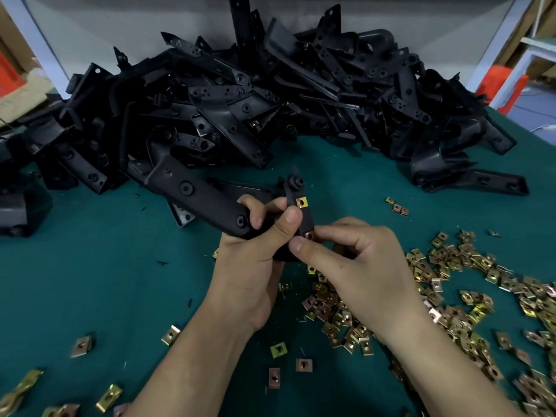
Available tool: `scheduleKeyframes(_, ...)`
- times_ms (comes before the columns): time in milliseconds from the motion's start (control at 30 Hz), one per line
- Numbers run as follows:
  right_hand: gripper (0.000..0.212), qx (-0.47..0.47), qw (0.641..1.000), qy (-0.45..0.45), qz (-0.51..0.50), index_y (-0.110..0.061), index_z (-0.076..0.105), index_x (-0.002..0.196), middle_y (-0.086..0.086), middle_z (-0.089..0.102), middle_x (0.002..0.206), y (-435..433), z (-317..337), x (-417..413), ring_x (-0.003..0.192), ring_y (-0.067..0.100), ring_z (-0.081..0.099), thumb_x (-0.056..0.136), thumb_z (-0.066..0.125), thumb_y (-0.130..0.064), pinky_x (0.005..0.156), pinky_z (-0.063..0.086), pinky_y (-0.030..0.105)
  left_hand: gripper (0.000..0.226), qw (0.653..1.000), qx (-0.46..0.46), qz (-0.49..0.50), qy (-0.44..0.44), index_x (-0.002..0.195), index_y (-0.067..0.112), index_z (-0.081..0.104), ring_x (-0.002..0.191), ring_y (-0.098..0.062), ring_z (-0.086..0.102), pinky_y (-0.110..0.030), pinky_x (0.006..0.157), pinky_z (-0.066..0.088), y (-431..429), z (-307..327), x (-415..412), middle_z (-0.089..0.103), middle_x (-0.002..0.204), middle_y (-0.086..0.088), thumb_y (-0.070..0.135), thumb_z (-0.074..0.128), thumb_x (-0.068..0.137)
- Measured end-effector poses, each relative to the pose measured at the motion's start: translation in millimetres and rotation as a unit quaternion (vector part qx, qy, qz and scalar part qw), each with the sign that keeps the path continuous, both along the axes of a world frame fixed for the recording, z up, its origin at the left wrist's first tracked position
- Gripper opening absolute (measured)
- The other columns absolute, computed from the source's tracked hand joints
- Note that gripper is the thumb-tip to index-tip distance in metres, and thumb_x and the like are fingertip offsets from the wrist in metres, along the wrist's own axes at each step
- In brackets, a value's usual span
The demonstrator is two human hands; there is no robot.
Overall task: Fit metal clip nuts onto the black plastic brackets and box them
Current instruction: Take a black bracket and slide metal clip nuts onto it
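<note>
One gold metal clip nut (301, 202) is seated on the long black plastic bracket (195, 191); left hand (252, 257) grips it, axis running away leftward. Right hand (355, 260) pinches a second coppery clip nut (309, 235) at the tab edge just below; leftward push likely.

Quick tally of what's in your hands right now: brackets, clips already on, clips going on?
Held bracket, gripped by the left hand: 1
Its fitted clip, near the top end: 1
The second clip, pinched against it by the right hand: 1
Total: 3
</note>
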State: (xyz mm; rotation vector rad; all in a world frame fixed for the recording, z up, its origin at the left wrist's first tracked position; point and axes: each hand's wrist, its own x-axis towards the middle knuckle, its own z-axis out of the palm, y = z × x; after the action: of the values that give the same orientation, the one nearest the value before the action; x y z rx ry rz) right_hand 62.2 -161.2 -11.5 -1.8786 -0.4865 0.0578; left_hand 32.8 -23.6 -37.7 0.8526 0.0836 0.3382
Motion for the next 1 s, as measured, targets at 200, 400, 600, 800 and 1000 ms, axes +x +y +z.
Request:
scheduleKeyframes(200, 0.010, 0.009, 1.000, -0.016, -0.001, -0.029, 0.080, 0.084, -0.019, 0.066, 0.067, 0, 0, 0, 0.062, -0.001, 0.058, 0.080, 0.080, -0.037, 0.056, 0.039, 0.009, 0.031, 0.999, 0.003, 0.031, 0.014, 0.082, 0.018, 0.049, 0.096, -0.015, 0.067, -0.030, 0.084, 0.057, -3, 2, 1, 0.067, 0.092, 0.004, 0.013, 0.078, 0.072)
scheduleKeyframes(400, 0.005, 0.041, 0.996, -0.055, -0.056, -0.028, 0.078, 0.084, -0.015, 0.070, 0.071, -8, 11, 12, 0.058, 0.002, 0.050, 0.081, 0.080, -0.031, 0.055, 0.043, 0.016, 0.068, 0.989, -0.030, 0.140, 0.043, 0.141, 0.039, 0.042, 0.113, -0.017, 0.068, -0.038, 0.096, 0.056, 9, 12, 0, 0.068, 0.118, 0.001, 0.008, 0.072, 0.088)
scheduleKeyframes(600, 0.020, -0.041, 0.995, -0.066, -0.062, -0.031, 0.078, 0.092, -0.013, 0.070, 0.076, -11, 40, 29, 0.064, 0.016, 0.056, 0.078, 0.078, -0.046, 0.061, 0.049, 0.029, 0.053, 0.972, 0.045, 0.229, 0.033, 0.138, 0.035, 0.051, 0.102, -0.014, 0.071, -0.031, 0.084, 0.060, 20, 23, -4, 0.067, 0.101, 0.003, 0.003, 0.064, 0.098)
scheduleKeyframes(800, 0.011, -0.051, 0.994, -0.090, -0.033, -0.033, 0.078, 0.089, -0.016, 0.064, 0.073, -17, 78, 43, 0.056, 0.008, 0.043, 0.081, 0.080, -0.039, 0.057, 0.038, 0.023, 0.023, 0.969, -0.012, 0.244, 0.025, 0.118, 0.020, 0.057, 0.093, -0.019, 0.070, -0.034, 0.091, 0.059, 18, 42, -13, 0.069, 0.085, -0.001, 0.010, 0.064, 0.099)
scheduleKeyframes(1000, 0.030, -0.012, 0.991, -0.133, -0.031, -0.058, 0.073, 0.078, -0.021, 0.064, 0.066, -52, 107, 30, 0.063, 0.010, 0.051, 0.081, 0.083, -0.029, 0.066, 0.047, 0.025, 0.008, 0.974, 0.003, 0.214, 0.070, 0.095, 0.016, 0.067, 0.094, -0.009, 0.072, -0.023, 0.086, 0.058, 6, 65, -18, 0.071, 0.102, 0.002, 0.008, 0.067, 0.097)
